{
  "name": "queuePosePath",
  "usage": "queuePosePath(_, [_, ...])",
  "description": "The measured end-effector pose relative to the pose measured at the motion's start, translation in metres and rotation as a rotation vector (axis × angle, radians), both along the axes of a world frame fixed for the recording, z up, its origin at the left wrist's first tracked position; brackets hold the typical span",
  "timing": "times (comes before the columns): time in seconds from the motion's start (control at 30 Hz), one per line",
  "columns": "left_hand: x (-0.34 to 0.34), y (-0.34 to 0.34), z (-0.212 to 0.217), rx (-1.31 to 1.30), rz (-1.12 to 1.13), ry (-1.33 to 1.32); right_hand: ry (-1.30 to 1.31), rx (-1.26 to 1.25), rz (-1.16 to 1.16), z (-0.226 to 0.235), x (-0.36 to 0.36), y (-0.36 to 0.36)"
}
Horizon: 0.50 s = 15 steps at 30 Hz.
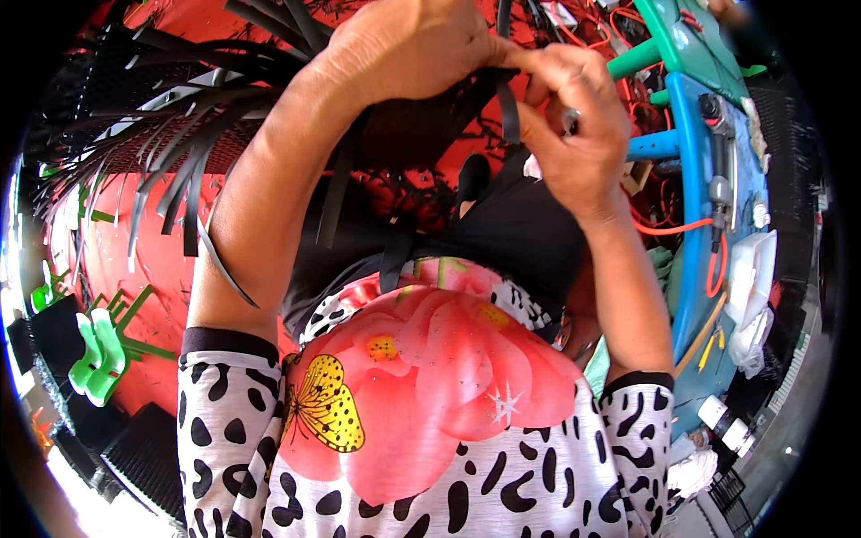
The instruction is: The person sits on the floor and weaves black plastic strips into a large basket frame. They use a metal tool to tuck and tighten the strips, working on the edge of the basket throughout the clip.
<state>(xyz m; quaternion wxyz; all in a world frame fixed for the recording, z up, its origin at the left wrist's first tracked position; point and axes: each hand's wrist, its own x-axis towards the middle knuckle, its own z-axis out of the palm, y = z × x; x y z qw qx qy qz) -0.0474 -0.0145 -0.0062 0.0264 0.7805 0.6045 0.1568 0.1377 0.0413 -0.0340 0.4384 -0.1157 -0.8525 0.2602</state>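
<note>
One black strip (510,115) hangs between the two hands at the top of the view, over the dark woven piece (395,134) that sits beyond the person's lap. The left hand (417,45) is bent over the upper edge of that piece with its back to the camera; its fingertips are hidden, so I cannot tell how wide its grip is or what it holds. The right hand (578,117) comes in from the other side, its fingers curled and its forefinger reaching to the left hand, its thumb just beside the strip. Something small and shiny shows in the curl of that hand, too small to name, and whether the fingers pinch the strip I cannot tell. Many loose ends (191,233) fan out from the woven piece to the left, and a thin one curves across the left forearm (260,188). Below lie black trousers (516,206), with a dark shoe (473,175) past them, and a spotted shirt (511,502) printed with a pink flower (439,386) and a yellow butterfly (336,412). On the right stands a blue table (689,117) bearing a grey tool (720,190), an orange hose (686,228) and a white tray (752,278); a green table (686,45) is beside its far end. At left, a light-green chair (106,359) shows against the red floor (161,269).
</note>
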Motion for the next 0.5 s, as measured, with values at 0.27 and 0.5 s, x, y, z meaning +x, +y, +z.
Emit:
queuePosePath(0.27, [0.009, -0.005, 0.007, -0.095, 0.177, -0.199, -0.005, 0.127, 0.074, 0.01, -0.006, -0.013])
queuePosePath(0.5, [0.012, -0.008, 0.008, -0.18, 0.211, -0.271, 0.035, -0.081, 0.159, -0.006, -0.005, -0.025])
